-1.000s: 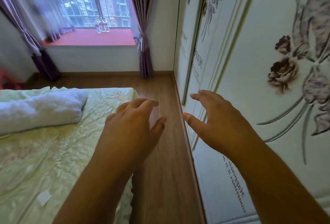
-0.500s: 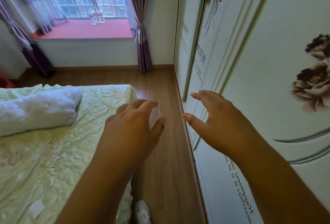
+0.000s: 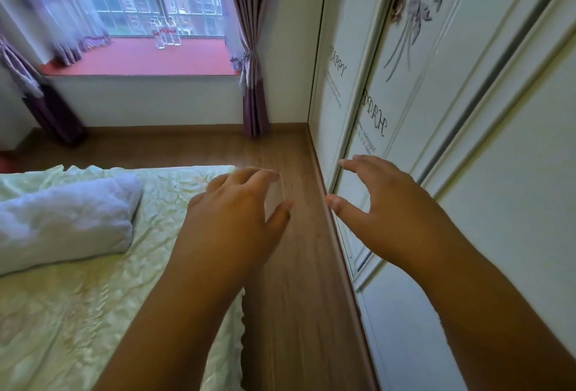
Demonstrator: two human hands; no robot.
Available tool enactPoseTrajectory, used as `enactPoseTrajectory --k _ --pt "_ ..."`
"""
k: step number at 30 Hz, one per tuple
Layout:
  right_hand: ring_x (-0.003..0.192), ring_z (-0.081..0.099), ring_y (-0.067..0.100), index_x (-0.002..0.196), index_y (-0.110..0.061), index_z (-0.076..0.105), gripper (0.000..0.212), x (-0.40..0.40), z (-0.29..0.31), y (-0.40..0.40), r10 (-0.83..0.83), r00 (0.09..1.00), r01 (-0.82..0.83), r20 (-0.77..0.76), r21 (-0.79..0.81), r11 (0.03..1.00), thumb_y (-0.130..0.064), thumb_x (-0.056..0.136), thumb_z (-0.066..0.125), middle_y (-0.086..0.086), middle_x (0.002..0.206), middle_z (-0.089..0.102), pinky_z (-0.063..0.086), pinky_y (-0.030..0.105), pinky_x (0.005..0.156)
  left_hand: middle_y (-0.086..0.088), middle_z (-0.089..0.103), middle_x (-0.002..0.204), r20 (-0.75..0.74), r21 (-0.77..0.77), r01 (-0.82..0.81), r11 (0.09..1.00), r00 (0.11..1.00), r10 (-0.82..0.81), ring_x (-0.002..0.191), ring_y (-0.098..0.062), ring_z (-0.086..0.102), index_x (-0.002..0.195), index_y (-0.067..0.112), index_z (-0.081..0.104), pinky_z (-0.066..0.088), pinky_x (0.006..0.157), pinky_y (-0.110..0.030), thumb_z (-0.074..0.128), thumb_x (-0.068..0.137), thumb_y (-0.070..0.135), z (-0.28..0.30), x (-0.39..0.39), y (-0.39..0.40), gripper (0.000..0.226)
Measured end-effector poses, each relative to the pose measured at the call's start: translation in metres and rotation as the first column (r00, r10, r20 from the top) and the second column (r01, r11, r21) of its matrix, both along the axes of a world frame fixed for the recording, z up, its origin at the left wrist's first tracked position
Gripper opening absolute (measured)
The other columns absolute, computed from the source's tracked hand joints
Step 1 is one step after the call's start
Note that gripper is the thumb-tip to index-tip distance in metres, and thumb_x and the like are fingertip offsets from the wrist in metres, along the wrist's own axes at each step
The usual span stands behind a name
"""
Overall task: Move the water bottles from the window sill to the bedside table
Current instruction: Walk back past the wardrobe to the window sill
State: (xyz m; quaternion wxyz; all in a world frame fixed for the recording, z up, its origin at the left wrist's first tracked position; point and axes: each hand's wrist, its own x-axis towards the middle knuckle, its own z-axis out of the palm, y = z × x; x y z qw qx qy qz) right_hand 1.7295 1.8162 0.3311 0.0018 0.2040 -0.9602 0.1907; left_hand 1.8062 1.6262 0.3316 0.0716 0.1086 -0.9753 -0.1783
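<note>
water bottles (image 3: 166, 32): showing you too small to count or read
sheer curtain (image 3: 46, 7): blurring heavily
bed (image 3: 93, 297): running off your left edge

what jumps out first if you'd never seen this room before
Two bare hands fill the foreground, the left hand and right hand both held out with nothing in them above the strip of wooden floor. Far ahead, a cluster of clear water bottles stands on the red window sill. A pale green bed lies to the left and a flower-printed wardrobe to the right.
</note>
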Motion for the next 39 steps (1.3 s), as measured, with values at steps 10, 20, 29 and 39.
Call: enactPoseTrajectory --k 10,20,29,39 --pt "0.143 0.033 0.015 0.148 -0.036 0.035 0.064 -0.073 -0.015 -0.062 0.044 0.998 -0.044 0.037 0.001 0.999 -0.061 0.092 0.052 -0.010 0.157 0.033 0.035 0.045 0.113 0.017 0.042 0.148 0.046 -0.003 -0.043 0.999 0.998 0.043 0.135 -0.012 0.041 0.140 0.042 0.041 0.037 0.108 -0.040 0.042 0.089 0.066 -0.011 -0.061 -0.059 0.056" --pt "0.140 0.037 0.016 0.148 -0.034 0.037 0.065 -0.192 -0.020 -0.087 0.138 0.990 -0.135 0.042 -0.069 0.988 -0.059 0.091 0.054 -0.008 0.155 0.037 0.039 0.047 0.111 0.019 0.046 0.144 0.013 -0.040 -0.110 0.993 0.994 0.111 0.132 -0.009 0.043 0.137 0.043 0.046 0.040 0.104 -0.038 0.045 0.091 0.063 -0.008 -0.160 -0.077 0.050" --pt "0.143 0.032 0.014 0.150 -0.035 0.034 0.065 -0.308 -0.002 -0.094 0.198 0.980 -0.195 0.030 -0.075 0.978 -0.057 0.092 0.054 -0.010 0.158 0.032 0.034 0.043 0.114 0.019 0.047 0.143 -0.033 -0.072 -0.144 0.987 0.989 0.142 0.132 -0.010 0.043 0.136 0.043 0.047 0.040 0.103 -0.035 0.044 0.090 0.065 0.003 -0.273 -0.075 0.052" --pt "0.143 0.033 0.013 0.150 -0.035 0.034 0.065 -0.393 -0.014 -0.110 0.188 0.981 -0.187 0.040 -0.042 0.982 -0.059 0.092 0.051 -0.011 0.157 0.033 0.033 0.040 0.112 0.020 0.048 0.143 -0.003 -0.071 -0.156 0.985 0.988 0.156 0.135 -0.011 0.040 0.136 0.042 0.049 0.038 0.105 -0.036 0.041 0.089 0.065 -0.006 -0.359 -0.093 0.053"
